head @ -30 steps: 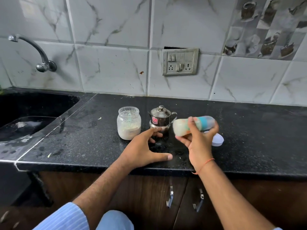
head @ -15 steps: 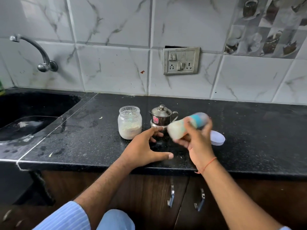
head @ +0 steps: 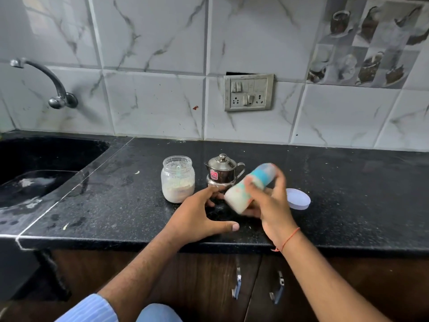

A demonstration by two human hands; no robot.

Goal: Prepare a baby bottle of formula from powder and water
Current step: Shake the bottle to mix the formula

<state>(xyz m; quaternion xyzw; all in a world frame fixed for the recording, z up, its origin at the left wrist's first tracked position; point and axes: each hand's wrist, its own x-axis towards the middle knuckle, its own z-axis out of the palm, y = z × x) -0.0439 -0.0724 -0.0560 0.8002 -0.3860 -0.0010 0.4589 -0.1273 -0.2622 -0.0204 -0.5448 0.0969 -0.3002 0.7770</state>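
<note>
The right hand [head: 270,203] is gripping a blurred, tilted baby bottle of white formula with a teal collar [head: 249,187] above the black speckled bench [head: 348,194]. The left hand [head: 199,217] is resting spread on the bench, holding nothing, before a glass powder jar [head: 178,178] and small steel kettle [head: 222,171]. A white round lid [head: 298,199] is lying just right.

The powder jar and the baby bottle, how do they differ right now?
The powder jar stands upright on the counter, untouched and sharp; the baby bottle is tilted and blurred, gripped in the right hand. The jar is clear and lidless; the bottle has blue markings. Both hold something whitish.
</note>
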